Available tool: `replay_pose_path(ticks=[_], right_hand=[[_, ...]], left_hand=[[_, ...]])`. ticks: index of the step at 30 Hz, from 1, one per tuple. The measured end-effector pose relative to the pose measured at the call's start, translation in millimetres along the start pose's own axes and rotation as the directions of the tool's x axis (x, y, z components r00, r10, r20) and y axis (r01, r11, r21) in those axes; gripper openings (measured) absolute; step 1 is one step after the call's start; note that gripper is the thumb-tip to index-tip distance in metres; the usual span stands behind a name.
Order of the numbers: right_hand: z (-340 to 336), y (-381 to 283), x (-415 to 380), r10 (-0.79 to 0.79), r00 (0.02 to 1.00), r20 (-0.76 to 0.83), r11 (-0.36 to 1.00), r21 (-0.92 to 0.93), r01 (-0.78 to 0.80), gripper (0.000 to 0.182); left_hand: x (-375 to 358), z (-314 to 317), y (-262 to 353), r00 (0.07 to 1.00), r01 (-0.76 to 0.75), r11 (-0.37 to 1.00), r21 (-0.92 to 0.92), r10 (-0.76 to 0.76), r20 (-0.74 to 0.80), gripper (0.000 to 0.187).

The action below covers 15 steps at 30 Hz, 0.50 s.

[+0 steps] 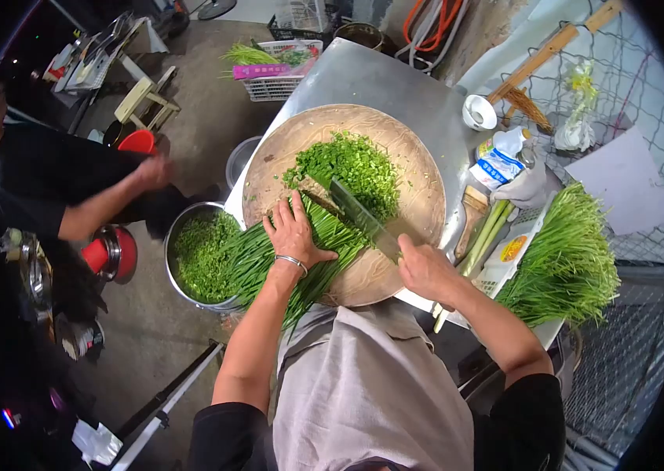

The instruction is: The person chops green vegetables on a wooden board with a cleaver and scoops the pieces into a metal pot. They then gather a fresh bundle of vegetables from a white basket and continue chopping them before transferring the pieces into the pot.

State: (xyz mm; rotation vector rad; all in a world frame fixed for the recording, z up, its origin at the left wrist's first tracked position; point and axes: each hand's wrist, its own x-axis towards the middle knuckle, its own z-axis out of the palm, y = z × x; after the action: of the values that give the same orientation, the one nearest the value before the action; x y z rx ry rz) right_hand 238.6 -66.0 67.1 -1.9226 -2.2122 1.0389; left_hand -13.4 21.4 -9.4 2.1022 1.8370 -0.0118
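Observation:
A cleaver (366, 221) is in my right hand (424, 271), its fingers closed round the handle. The blade stands at the cut end of a bunch of garlic chives (300, 271), over the round wooden chopping board (418, 177). My left hand (294, 234) rests on the bunch and grips it from above, fingers apart and thumb toward the blade. Beyond the blade lies a heap of chopped chives (352, 169). The loose ends of the bunch hang past the board's left edge, over a metal pot (177, 276) that holds more chopped greens.
The board sits on a metal table (371, 71). At right are a white basket (508, 251) of uncut chives (567, 259), leek stalks (489, 231), a brush (472, 208) and a white bowl (479, 113). Another person's arm (108, 202) is at left, near red containers (137, 142).

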Motion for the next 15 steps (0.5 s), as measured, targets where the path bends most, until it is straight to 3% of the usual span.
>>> replay_pose_path(ticks=[2, 6, 11, 15], right_hand=[[16.5, 1.3, 1.6, 0.047, 0.997, 0.058, 0.999, -0.016, -0.046, 0.020], [56.4, 3.5, 30.2, -0.015, 0.992, -0.124, 0.995, -0.099, 0.002, 0.020], [37.8, 2.0, 32.5, 0.007, 0.984, -0.176, 1.000, -0.024, -0.012, 0.024], [2.7, -30.5, -16.5, 0.071, 0.993, -0.097, 0.997, -0.023, -0.074, 0.024]], left_hand=[[1.7, 0.2, -0.5, 1.000, 0.002, 1.000, 0.004, -0.002, 0.012, 0.162], [0.7, -2.7, 0.0, 1.000, -0.003, 1.000, 0.012, 0.002, 0.022, 0.160], [-0.2, -5.2, -2.8, 0.999, -0.033, 0.999, -0.010, 0.033, 0.013, 0.158], [-1.0, -2.0, -4.8, 0.999, -0.032, 0.999, -0.017, 0.032, 0.004, 0.157]])
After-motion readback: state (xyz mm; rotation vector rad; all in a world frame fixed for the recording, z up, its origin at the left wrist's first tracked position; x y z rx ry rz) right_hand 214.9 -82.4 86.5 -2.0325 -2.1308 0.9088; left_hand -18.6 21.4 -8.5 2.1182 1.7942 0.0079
